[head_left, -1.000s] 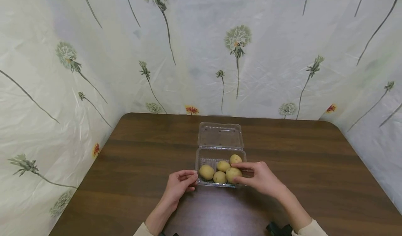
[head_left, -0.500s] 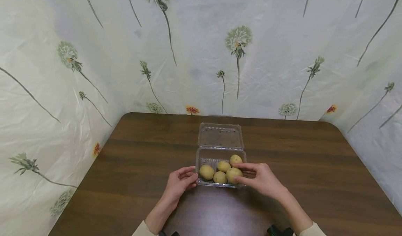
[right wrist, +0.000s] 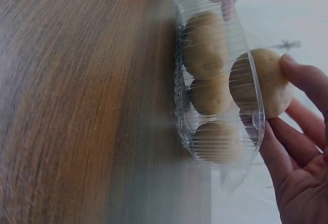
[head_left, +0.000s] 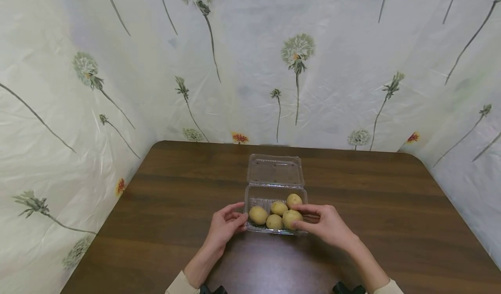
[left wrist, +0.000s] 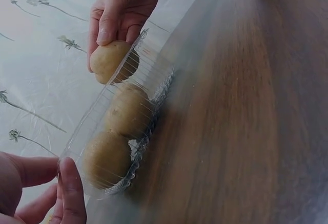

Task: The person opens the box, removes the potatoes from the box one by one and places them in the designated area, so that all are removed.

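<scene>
**Operator:** Grip status?
**Technician:** Right hand (head_left: 328, 224): fingers and thumb pinching a potato (head_left: 291, 219) at the right end of the open clear container (head_left: 258, 192), partly above its rim. Left hand (head_left: 222, 228): pinching the container's left rim.
**Operator:** Possible faults?
**Technician:** A loose pinch could drop it onto the four other potatoes (head_left: 258, 215). Catching the thin wall could skid the container across the table (head_left: 176, 189).

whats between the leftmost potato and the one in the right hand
In the head view, a nearer potato and, behind it, another potato lie between them, in the clear container.
</scene>
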### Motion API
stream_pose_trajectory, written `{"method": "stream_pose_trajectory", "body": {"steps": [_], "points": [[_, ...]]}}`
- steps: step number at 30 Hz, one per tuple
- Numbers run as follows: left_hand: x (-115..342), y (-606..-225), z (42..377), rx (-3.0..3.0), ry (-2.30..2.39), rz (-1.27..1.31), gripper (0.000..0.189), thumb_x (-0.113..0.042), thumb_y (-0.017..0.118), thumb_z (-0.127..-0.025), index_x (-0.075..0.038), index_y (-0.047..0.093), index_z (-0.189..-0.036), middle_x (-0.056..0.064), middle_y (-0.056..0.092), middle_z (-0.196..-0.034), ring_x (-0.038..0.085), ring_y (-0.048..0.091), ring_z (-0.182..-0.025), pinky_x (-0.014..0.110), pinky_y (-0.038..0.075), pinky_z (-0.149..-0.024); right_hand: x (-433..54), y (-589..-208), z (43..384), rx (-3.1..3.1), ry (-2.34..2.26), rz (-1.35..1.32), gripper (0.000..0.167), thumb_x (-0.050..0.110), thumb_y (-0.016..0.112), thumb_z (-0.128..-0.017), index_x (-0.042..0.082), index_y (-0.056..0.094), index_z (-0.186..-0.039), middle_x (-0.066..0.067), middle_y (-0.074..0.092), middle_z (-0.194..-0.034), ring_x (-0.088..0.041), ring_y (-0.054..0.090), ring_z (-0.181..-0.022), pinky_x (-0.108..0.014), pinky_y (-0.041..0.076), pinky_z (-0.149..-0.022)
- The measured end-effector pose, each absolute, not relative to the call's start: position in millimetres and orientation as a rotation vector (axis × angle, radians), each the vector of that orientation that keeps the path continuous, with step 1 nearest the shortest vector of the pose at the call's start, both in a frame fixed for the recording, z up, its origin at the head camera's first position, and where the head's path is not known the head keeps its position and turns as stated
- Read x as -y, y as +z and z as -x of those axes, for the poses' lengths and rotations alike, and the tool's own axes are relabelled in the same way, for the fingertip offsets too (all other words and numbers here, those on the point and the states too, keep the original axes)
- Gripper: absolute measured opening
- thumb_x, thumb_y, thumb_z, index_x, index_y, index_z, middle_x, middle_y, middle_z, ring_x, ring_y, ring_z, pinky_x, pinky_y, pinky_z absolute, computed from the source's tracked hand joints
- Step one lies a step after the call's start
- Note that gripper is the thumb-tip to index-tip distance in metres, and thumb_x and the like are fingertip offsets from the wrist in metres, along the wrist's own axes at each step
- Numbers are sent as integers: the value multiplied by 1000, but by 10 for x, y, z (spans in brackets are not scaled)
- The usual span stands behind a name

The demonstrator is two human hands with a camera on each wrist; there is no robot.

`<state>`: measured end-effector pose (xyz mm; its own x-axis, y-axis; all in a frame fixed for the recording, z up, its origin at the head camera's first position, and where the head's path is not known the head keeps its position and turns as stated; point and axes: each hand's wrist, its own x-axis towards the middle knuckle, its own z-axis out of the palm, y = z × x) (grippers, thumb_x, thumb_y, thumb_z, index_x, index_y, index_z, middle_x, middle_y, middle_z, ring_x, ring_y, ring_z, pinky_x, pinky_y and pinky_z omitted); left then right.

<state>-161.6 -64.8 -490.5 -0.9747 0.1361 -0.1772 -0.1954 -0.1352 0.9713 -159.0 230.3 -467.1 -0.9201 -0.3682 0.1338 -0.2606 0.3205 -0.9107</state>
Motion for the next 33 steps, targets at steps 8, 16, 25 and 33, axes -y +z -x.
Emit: {"method": "stream_pose_trajectory", "body": {"steps": [8, 16, 25, 33], "points": [[629, -4909, 1615, -1901, 2231, 102, 46, -5, 71, -90, 6, 56, -133, 4, 64, -83, 11, 62, -71, 26, 59, -68, -2302, -4689, 1574, -2447, -1716, 564, 47, 19, 80, -83, -6, 65, -120, -16, 65, -120, -27, 63, -107, -28, 55, -83], [635, -4900, 1608, -1914, 2211, 90, 46, -6, 70, -91, 5, 56, -133, 5, 63, -85, 11, 61, -72, 27, 59, -69, -2305, -4715, 1565, -2392, -1793, 531, 47, 15, 80, -83, -7, 64, -121, -20, 64, -121, -28, 63, -107, -28, 55, -83], [626, -4902, 1608, -1902, 2216, 99, 46, -6, 72, -90, 4, 58, -132, 6, 63, -85, 12, 62, -72, 27, 59, -69, -2313, -4712, 1549, -2392, -1823, 502, 46, 14, 79, -83, -7, 64, -121, -19, 64, -120, -27, 63, -107, -28, 55, -84], [634, -4893, 1591, -1899, 2234, 79, 46, -5, 70, -91, 6, 55, -133, 5, 63, -85, 11, 62, -73, 27, 59, -69, -2282, -4683, 1534, -2377, -1838, 496, 47, 14, 79, -84, -8, 63, -122, -20, 64, -121, -29, 63, -107, -28, 55, -85]]}}
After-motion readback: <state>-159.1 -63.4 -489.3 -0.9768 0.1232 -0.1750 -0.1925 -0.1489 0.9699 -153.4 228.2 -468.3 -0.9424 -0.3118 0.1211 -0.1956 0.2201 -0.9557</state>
